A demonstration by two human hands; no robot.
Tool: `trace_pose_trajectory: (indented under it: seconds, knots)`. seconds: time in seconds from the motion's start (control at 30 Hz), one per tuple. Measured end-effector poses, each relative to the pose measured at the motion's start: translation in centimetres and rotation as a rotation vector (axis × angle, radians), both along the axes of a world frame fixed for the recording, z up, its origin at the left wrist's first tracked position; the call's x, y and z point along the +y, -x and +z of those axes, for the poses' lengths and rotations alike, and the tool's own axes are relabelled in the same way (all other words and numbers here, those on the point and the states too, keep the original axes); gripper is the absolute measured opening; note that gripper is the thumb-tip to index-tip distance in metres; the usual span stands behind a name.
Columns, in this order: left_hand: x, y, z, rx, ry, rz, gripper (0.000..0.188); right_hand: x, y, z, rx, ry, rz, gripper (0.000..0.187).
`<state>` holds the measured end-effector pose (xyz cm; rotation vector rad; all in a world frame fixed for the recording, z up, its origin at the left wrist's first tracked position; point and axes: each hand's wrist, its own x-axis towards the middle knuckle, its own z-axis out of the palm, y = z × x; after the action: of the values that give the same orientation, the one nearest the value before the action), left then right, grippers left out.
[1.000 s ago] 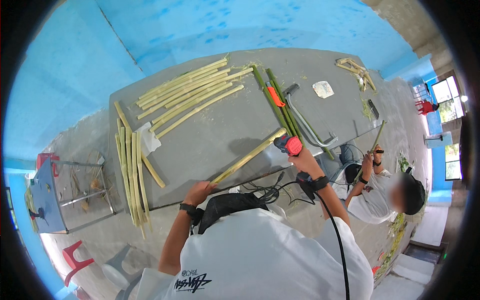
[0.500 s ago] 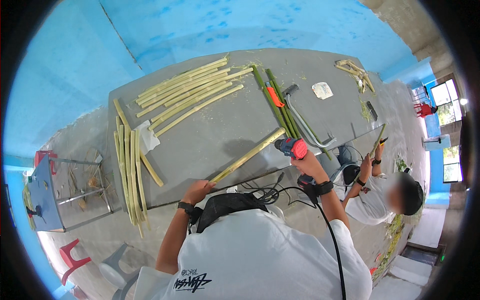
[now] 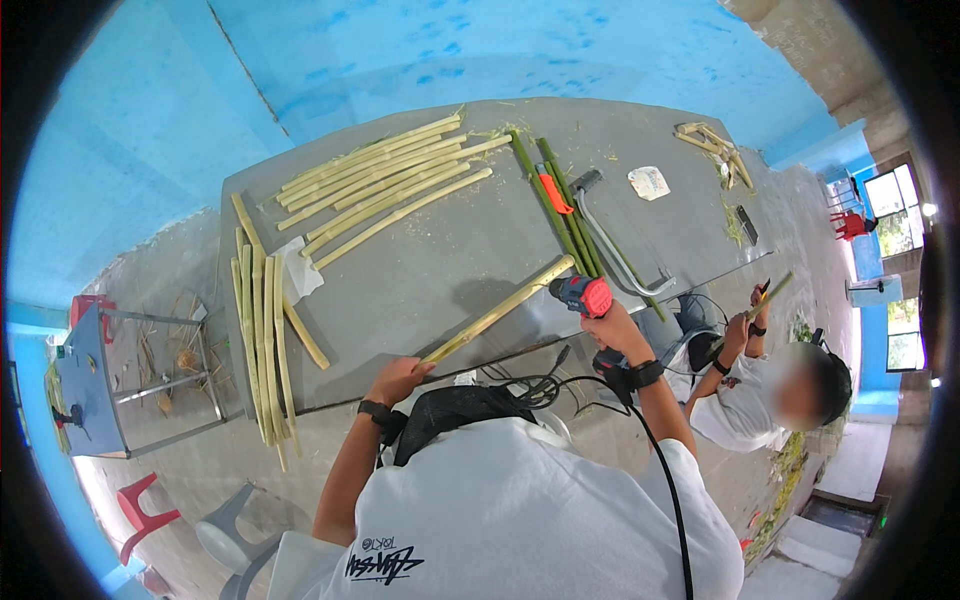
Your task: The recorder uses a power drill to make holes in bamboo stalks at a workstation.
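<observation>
My left hand (image 3: pixel 400 378) is closed round the near end of a peeled bamboo pole (image 3: pixel 500 312), which slants away to the right over the table. My right hand (image 3: pixel 618 333) grips a red and black cordless drill (image 3: pixel 583 296) by its handle. The drill's front end is close to the pole's far end; I cannot tell whether a bit touches it. Just beyond lie green bamboo poles (image 3: pixel 556 212), an orange-handled tool (image 3: pixel 555 190) and a hacksaw (image 3: pixel 612 243) with a curved metal frame.
Peeled poles (image 3: pixel 390 185) lie in a row on the grey table (image 3: pixel 420 260), and more poles (image 3: pixel 262 340) overhang its left edge. Short bamboo pieces (image 3: pixel 715 145) sit at the far right. A co-worker (image 3: pixel 745 390) at right holds a green stick. Black cables (image 3: pixel 535 388) hang near my waist.
My hands, the pole and the drill stay nearly in place, with only a slight shift of the view. The co-worker's green stick has moved down and to the right.
</observation>
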<state>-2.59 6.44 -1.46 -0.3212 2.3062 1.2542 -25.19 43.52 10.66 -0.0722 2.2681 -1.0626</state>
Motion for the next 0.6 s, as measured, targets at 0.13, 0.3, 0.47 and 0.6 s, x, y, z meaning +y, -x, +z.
trace_pose_trajectory:
  seconds: [0.13, 0.3, 0.47, 0.6]
  knots:
    - [0.0, 0.0, 0.0, 0.008, -0.006, 0.003, 0.058, -0.4, 0.1, 0.3, -0.061, 0.024, -0.019, 0.015]
    - [0.0, -0.2, -0.9, 0.016, -0.03, 0.029, 0.058, -1.2, -0.2, 1.4, -0.023, 0.042, 0.006, 0.013]
    - [0.1, 0.2, 0.1, -0.029, -0.007, 0.02, 0.056, -1.3, 0.2, 1.5, -0.043, 0.031, 0.007, 0.014]
    - [0.1, 0.1, 0.2, -0.014, -0.002, 0.016, 0.055, -0.9, 0.4, 0.9, -0.079, 0.032, 0.002, 0.014]
